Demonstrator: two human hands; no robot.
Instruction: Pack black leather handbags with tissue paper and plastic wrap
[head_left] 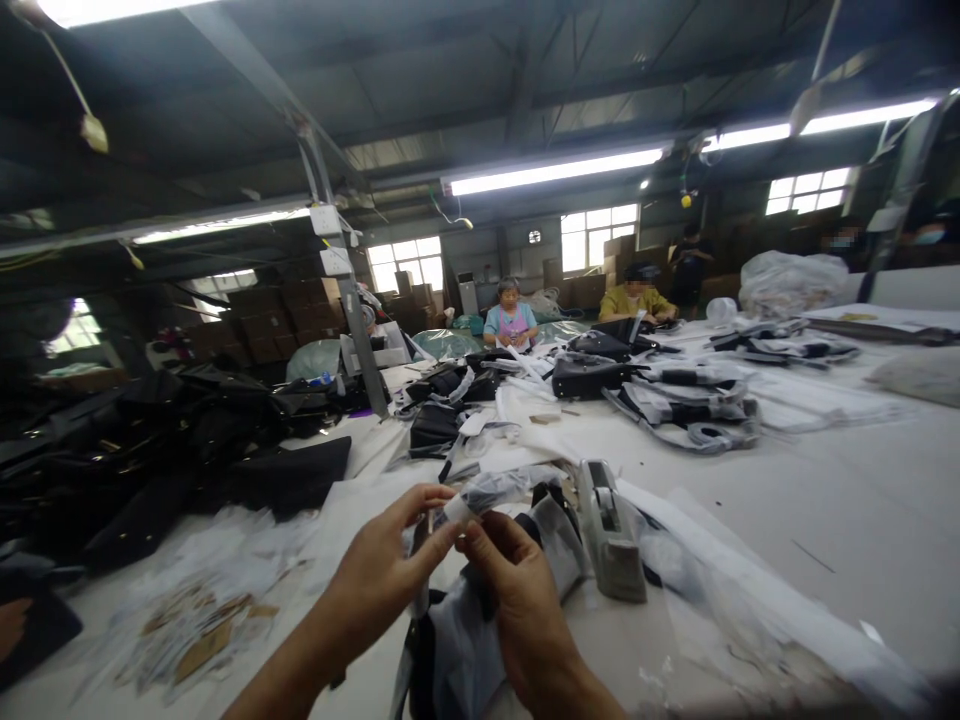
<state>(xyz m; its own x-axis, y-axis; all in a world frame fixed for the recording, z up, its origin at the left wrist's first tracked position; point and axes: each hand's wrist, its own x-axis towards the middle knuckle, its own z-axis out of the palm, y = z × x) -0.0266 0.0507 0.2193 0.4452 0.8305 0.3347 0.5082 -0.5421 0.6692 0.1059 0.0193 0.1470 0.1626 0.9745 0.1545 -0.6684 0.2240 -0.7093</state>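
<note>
My left hand (390,565) and my right hand (521,590) meet over the near table, fingers closed in a pinch. Between their fingertips is a small white piece of wrapping (456,508) on a strap covered in clear plastic (506,484). Whether that white piece is paper, foam or tape I cannot tell. Below the hands lies a black bag (457,650), partly covered with whitish wrapping and partly hidden by my right hand. A grey tape dispenser (619,560) stands just right of my right hand.
Black bags (187,430) are heaped at left, above loose plastic pouches with brown pieces (210,640). Wrapped straps (690,405) and black bags cover the table ahead. A metal post (358,330) rises mid-left. Two people sit across the table; a hand shows at far left.
</note>
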